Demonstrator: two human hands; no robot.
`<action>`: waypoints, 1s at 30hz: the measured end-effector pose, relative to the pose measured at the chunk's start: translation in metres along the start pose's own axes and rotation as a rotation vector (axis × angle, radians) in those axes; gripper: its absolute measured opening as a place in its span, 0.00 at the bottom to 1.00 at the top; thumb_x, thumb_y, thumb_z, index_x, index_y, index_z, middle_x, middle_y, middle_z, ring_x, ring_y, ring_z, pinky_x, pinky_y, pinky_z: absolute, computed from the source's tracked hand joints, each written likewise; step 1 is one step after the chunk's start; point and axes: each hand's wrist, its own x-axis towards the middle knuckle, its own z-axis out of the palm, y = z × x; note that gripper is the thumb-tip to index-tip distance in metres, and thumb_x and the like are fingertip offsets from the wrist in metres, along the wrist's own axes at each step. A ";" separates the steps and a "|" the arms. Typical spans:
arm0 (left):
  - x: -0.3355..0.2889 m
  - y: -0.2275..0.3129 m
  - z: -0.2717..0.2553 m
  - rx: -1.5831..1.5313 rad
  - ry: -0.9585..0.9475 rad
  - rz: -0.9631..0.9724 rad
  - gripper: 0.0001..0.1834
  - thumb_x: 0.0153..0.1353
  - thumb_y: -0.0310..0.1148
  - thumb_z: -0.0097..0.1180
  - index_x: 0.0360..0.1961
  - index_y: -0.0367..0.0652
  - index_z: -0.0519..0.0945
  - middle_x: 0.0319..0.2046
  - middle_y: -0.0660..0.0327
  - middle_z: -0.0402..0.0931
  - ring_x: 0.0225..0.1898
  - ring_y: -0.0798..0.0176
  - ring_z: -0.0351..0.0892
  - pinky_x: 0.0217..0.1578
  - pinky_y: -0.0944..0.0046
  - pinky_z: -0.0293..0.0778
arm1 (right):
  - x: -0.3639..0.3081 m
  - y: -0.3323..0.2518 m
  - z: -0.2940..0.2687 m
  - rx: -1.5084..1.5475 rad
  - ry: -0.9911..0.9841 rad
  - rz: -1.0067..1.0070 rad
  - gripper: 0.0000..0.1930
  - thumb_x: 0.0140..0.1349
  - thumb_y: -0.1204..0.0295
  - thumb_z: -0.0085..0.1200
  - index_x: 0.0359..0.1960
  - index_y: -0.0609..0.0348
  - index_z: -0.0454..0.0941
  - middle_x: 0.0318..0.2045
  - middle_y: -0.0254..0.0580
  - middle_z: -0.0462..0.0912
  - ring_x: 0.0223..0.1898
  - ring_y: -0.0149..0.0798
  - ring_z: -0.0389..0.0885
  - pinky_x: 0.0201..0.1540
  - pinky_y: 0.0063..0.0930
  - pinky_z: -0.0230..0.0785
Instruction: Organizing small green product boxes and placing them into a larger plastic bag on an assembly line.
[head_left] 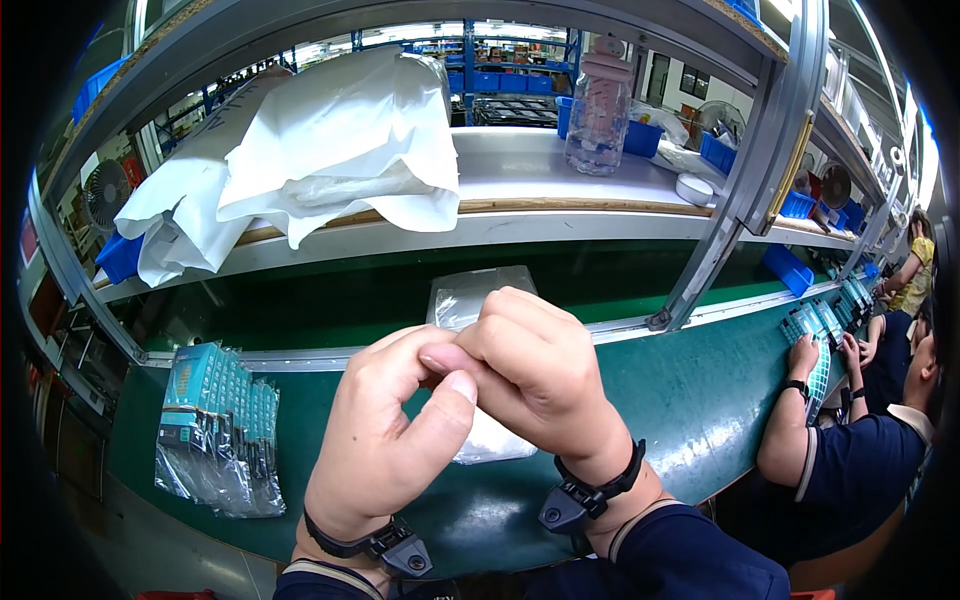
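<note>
My left hand (385,420) and my right hand (535,355) meet above the green table, their fingertips touching. Both are closed, the fingers curled and pinched together. Whatever they hold, if anything, is hidden or too small to name. Below and behind them lies a flat stack of clear, silvery plastic bags (490,285), partly covered by my hands. To the left stands a row of teal-and-black packages in clear plastic sleeves (215,425), apart from my left hand. Each of my wrists wears a black strap with a small clip.
White plastic sacks (345,140) overhang the shelf in front. A clear bottle with a pink top (598,115) and a white round dish (694,189) stand on that shelf. A metal post (715,255) rises at right. Beyond it, a co-worker's hands (805,355) handle teal packages.
</note>
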 end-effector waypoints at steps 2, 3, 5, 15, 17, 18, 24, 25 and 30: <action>-0.001 0.000 0.000 0.017 0.016 0.007 0.08 0.57 0.29 0.53 0.31 0.33 0.77 0.30 0.55 0.76 0.33 0.61 0.75 0.38 0.64 0.71 | 0.000 0.000 0.001 -0.016 0.000 -0.010 0.09 0.50 0.77 0.63 0.25 0.58 0.71 0.21 0.40 0.66 0.22 0.43 0.68 0.23 0.34 0.62; -0.001 0.001 -0.001 0.016 0.016 0.007 0.08 0.57 0.29 0.53 0.31 0.33 0.77 0.30 0.55 0.76 0.33 0.61 0.75 0.38 0.64 0.71 | 0.000 0.000 0.002 -0.017 0.000 -0.009 0.09 0.50 0.77 0.63 0.25 0.58 0.71 0.21 0.40 0.66 0.22 0.43 0.68 0.23 0.34 0.62; -0.001 0.003 -0.002 0.041 0.013 0.003 0.08 0.56 0.29 0.52 0.31 0.33 0.77 0.31 0.54 0.76 0.33 0.58 0.75 0.39 0.63 0.71 | 0.000 0.000 0.003 -0.011 0.001 -0.007 0.10 0.50 0.77 0.62 0.24 0.58 0.70 0.21 0.40 0.66 0.22 0.43 0.68 0.23 0.35 0.61; 0.000 0.004 -0.005 0.061 -0.029 0.017 0.08 0.56 0.29 0.52 0.31 0.33 0.76 0.30 0.53 0.76 0.34 0.57 0.76 0.38 0.63 0.71 | 0.001 0.002 0.003 0.014 0.008 -0.023 0.07 0.48 0.79 0.66 0.25 0.60 0.78 0.19 0.36 0.73 0.20 0.38 0.68 0.22 0.30 0.59; 0.000 0.006 -0.002 0.051 -0.014 -0.008 0.08 0.56 0.29 0.52 0.32 0.33 0.77 0.30 0.53 0.76 0.34 0.57 0.76 0.38 0.63 0.71 | 0.001 0.002 0.002 0.016 0.010 -0.010 0.07 0.49 0.80 0.65 0.26 0.60 0.78 0.19 0.36 0.74 0.20 0.38 0.68 0.22 0.30 0.59; 0.000 0.006 -0.002 0.052 -0.013 -0.008 0.08 0.56 0.29 0.52 0.32 0.33 0.77 0.30 0.53 0.76 0.34 0.57 0.76 0.38 0.63 0.71 | 0.001 0.002 0.002 0.017 0.010 -0.010 0.07 0.49 0.80 0.65 0.26 0.60 0.78 0.19 0.36 0.74 0.20 0.38 0.68 0.22 0.30 0.59; 0.000 0.003 -0.002 0.054 -0.003 0.008 0.07 0.56 0.28 0.53 0.31 0.33 0.76 0.29 0.55 0.75 0.32 0.60 0.75 0.37 0.64 0.70 | 0.001 0.004 0.002 0.054 0.006 -0.017 0.06 0.49 0.79 0.65 0.26 0.60 0.79 0.20 0.36 0.74 0.21 0.38 0.69 0.22 0.30 0.59; 0.000 0.004 -0.001 0.054 -0.006 0.019 0.07 0.56 0.28 0.54 0.31 0.33 0.76 0.28 0.55 0.74 0.31 0.62 0.74 0.36 0.65 0.70 | 0.001 0.004 0.001 0.049 -0.001 -0.012 0.06 0.50 0.79 0.65 0.26 0.61 0.79 0.19 0.36 0.73 0.20 0.38 0.68 0.22 0.30 0.59; 0.001 0.002 0.001 0.051 -0.001 0.063 0.07 0.55 0.28 0.55 0.29 0.33 0.75 0.27 0.57 0.72 0.29 0.65 0.72 0.33 0.68 0.69 | 0.000 0.002 0.000 0.019 -0.027 0.002 0.11 0.50 0.77 0.62 0.23 0.59 0.69 0.21 0.40 0.65 0.22 0.43 0.68 0.23 0.35 0.61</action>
